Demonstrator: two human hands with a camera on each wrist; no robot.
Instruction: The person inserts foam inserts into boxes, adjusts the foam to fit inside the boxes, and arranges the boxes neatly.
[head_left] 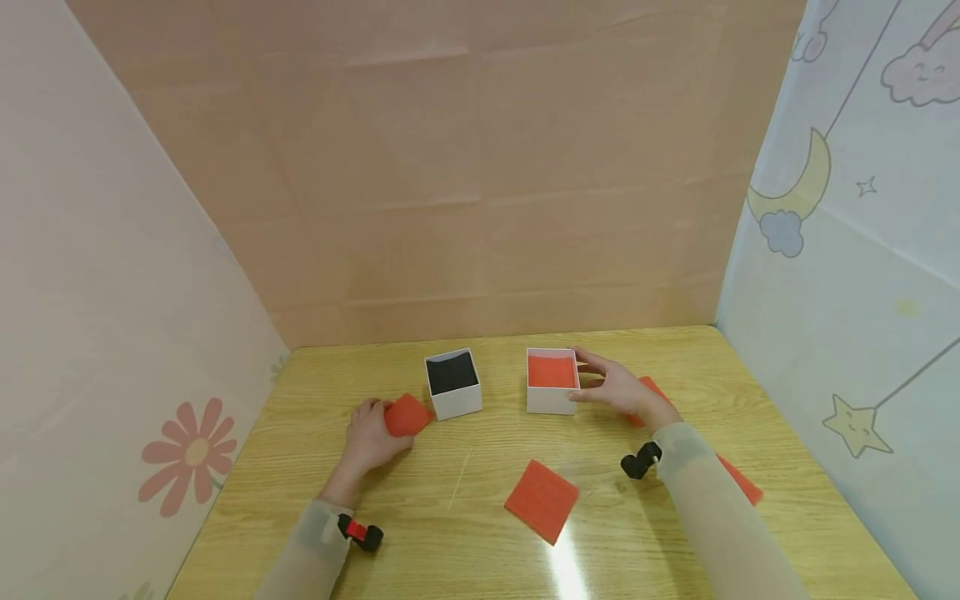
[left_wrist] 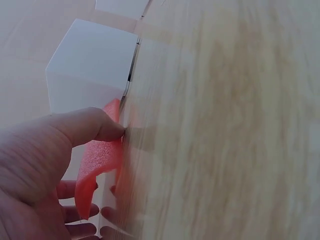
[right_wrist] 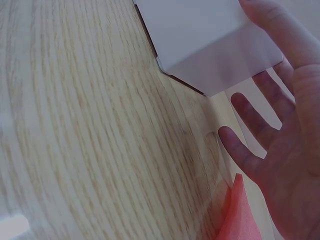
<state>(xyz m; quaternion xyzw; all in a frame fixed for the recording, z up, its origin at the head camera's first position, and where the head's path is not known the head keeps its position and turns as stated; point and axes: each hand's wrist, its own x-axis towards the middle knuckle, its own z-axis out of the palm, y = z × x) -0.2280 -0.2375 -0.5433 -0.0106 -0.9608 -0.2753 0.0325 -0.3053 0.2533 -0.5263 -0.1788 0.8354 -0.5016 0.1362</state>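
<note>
My left hand is at a small red foam square on the left of the table. In the left wrist view the thumb presses on the bent foam square, with the fingers curled on its other side. My right hand holds the right side of a white box lined with red. In the right wrist view the thumb lies along one face of the white box and the fingers reach behind it. Left of it stands another white box with a black lining.
A red foam square lies at the table's front middle. Two more red pieces are partly hidden by the right hand and arm. A brown sheet hangs behind the table, with patterned walls either side.
</note>
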